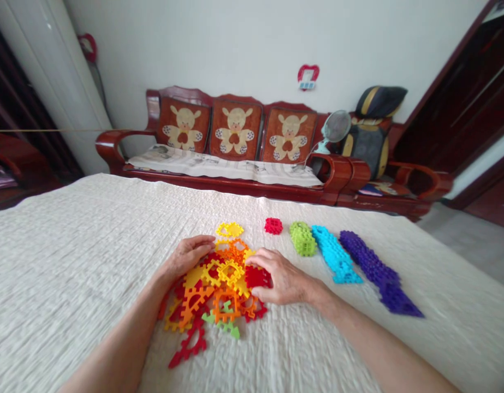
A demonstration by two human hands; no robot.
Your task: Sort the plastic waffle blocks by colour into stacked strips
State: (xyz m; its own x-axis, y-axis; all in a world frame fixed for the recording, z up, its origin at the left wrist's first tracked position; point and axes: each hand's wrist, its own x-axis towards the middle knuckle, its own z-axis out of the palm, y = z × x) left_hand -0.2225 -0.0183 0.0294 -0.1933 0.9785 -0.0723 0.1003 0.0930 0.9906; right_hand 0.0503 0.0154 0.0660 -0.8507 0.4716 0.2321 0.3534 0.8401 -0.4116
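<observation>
The right hand point(281, 277) is spanning a red piece point(258, 277) at the right of the pile point(196, 278), the left hand point(189, 254) is covering its far left, neither grip's clamping being discernible, and tangled teeth are risking dragging neighbours along.

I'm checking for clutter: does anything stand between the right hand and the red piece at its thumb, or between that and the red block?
Nothing visible separates the right hand from the red piece; toward the red block, only that hand's fingers intervene.
</observation>
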